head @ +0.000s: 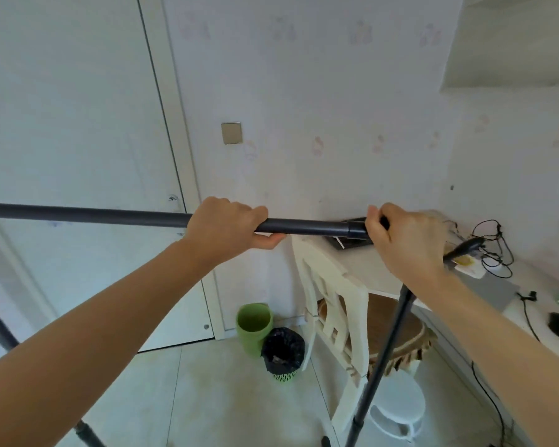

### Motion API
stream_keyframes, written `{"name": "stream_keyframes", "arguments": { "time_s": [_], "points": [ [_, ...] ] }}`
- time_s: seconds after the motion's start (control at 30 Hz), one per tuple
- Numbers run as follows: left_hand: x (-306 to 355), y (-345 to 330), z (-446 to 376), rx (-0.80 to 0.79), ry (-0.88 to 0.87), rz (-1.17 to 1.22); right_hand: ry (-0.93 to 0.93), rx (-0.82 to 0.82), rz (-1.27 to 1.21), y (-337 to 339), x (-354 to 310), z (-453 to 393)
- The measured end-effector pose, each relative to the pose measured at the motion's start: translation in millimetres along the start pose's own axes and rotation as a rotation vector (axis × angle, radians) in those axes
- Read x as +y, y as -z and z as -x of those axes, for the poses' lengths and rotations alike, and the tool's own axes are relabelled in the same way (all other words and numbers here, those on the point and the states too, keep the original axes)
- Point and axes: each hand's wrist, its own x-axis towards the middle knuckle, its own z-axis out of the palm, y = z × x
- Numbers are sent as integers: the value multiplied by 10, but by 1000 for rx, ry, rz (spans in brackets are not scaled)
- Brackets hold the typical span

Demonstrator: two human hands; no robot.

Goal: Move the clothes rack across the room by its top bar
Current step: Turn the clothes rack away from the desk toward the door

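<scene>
Both my hands were clamped on the top bar, left hand mid-bar, right hand at its right end.

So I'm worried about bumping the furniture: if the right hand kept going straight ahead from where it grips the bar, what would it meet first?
Probably the dark flat thing on the desk just beyond the right hand, then the wall; depth is hard to judge.
</scene>
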Motion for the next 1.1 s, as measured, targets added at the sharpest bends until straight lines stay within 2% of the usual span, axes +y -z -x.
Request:
{"name": "stream_keyframes", "arguments": {
  "time_s": [0.07, 0.57, 1.1],
  "points": [
    [-211, -32, 113, -26, 21, -21, 7, -48, -50, -167, -205, -97],
    [-1831, -468, 914, -144, 200, -158, 101, -86, -270, -1586, -1843, -720],
    [-2956, -1142, 1266, -256, 359, -322, 233, -128, -708, -3278, -3004, -1456]
  ]
}}
